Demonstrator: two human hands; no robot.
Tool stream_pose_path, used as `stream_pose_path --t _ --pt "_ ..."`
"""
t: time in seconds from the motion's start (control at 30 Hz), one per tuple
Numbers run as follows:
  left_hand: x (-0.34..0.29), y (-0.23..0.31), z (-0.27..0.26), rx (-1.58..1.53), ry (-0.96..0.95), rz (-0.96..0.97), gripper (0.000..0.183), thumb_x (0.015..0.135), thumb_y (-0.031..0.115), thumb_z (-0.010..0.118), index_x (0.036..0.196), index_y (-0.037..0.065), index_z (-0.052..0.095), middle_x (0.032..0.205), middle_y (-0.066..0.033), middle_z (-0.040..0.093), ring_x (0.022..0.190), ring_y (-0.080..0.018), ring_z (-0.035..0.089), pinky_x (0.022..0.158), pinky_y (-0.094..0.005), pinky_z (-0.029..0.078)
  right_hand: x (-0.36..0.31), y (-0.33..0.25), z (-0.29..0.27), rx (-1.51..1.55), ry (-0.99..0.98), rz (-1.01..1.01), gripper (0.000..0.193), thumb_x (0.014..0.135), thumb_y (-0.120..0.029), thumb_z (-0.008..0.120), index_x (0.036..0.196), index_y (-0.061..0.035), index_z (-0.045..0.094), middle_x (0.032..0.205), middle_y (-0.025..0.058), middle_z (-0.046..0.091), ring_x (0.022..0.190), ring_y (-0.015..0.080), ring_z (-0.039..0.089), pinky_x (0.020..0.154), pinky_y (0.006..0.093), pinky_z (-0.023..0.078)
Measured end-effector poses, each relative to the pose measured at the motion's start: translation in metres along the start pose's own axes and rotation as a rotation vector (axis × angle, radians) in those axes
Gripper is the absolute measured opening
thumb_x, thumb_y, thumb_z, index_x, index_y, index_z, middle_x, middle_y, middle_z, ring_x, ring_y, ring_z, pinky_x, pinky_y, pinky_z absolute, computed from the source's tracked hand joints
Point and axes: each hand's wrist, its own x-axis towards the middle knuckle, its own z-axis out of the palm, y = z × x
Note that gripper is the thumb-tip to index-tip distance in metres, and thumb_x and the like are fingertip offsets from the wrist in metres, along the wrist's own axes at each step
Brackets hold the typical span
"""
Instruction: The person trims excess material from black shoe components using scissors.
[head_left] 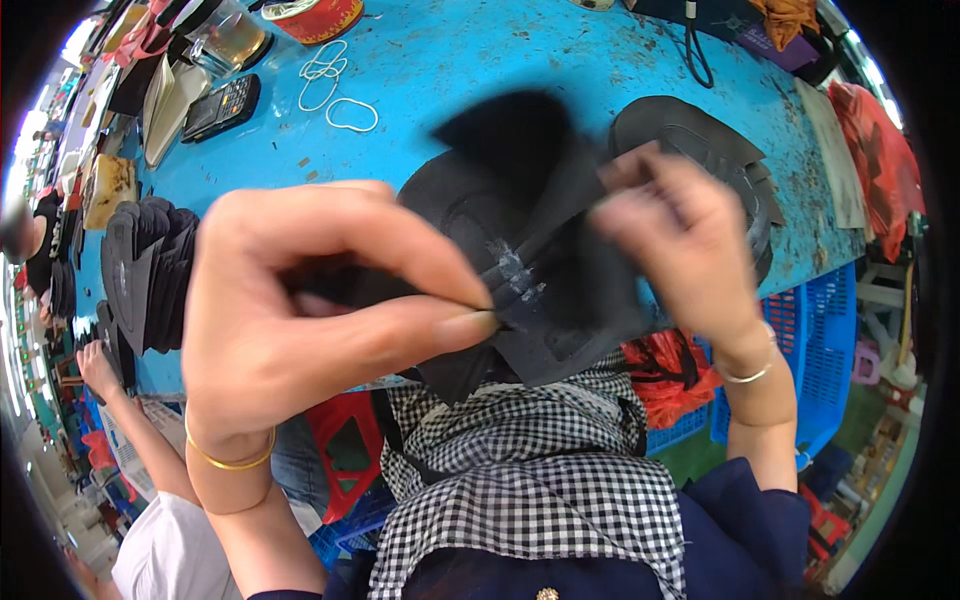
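Note:
Between the thumb and forefinger of my left hand (245, 320) is the edge of a black shoe upper piece (570, 345), pinched just beside whitish marks that look like glue. My right hand (690, 245), blurred by motion, has its fingers closed on a black flap of the work, which is also smeared. Under my hands, another flat black piece (430, 190) shows partly. To the right, several black pieces (660, 125) with stitched or pressed outlines lie overlapping on the blue table (420, 55). Near my left hand stands a stack of similar black pieces (150, 270).
A calculator-like black device (222, 108), white cord loops (322, 75), a clear jug (225, 40) and a red tub (312, 18) sit at the back left. Blue crates (815, 350) stand at right below the table edge. Another person's hand (98, 370) is at left.

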Motion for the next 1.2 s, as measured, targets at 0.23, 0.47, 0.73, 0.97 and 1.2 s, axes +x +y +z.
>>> stream_pose_path --t 0.23,0.47,0.73,0.97,1.2 --pt "0.053 -0.045 0.018 0.326 -0.439 0.124 0.009 0.080 0.009 0.080 0.087 0.004 0.077 0.077 -0.0024 0.072 0.066 -0.0086 0.059 0.057 -0.0247 0.045 -0.032 0.091 -0.109 0.419 0.647 0.293 0.031 0.108 -0.025 0.054 0.123 -0.0004 0.065 0.103 -0.0011 0.066 0.090 0.0043 0.060 0.082 0.0200 0.047" --pt "0.077 -0.053 0.033 0.521 -0.516 0.017 0.011 0.080 0.014 0.079 0.086 0.005 0.077 0.071 -0.0063 0.071 0.060 -0.0138 0.060 0.057 -0.0283 0.047 -0.043 0.084 -0.118 0.130 0.296 0.203 0.028 0.108 -0.019 0.052 0.130 -0.0031 0.054 0.083 -0.0043 0.051 0.063 0.0010 0.037 0.054 0.0173 0.029" --pt "0.072 -0.064 0.036 0.562 -0.431 0.151 0.013 0.078 0.016 0.080 0.084 0.005 0.076 0.070 -0.0108 0.068 0.060 -0.0225 0.062 0.059 -0.0332 0.048 0.011 0.033 -0.030 -0.278 -0.538 -0.464 0.017 0.082 -0.010 0.073 0.094 -0.0091 0.061 0.079 0.0048 0.062 0.071 0.0261 0.064 0.061 0.0373 0.051" --pt "0.072 -0.066 0.023 0.729 -0.274 0.334 0.017 0.077 0.018 0.080 0.081 0.004 0.072 0.069 -0.0119 0.066 0.062 -0.0254 0.062 0.057 -0.0363 0.046 0.027 0.029 -0.027 -0.428 -0.755 -0.585 0.019 0.082 -0.016 0.073 0.091 -0.0120 0.057 0.068 0.0046 0.057 0.066 0.0253 0.063 0.053 0.0385 0.047" --pt "0.074 -0.068 0.016 0.691 -0.359 0.275 0.016 0.079 0.014 0.076 0.089 0.004 0.069 0.068 -0.0134 0.062 0.060 -0.0279 0.061 0.056 -0.0372 0.046 0.040 0.026 -0.016 -0.531 -0.588 -0.599 0.018 0.084 -0.017 0.072 0.092 -0.0129 0.056 0.066 0.0052 0.055 0.068 0.0245 0.065 0.051 0.0384 0.046"
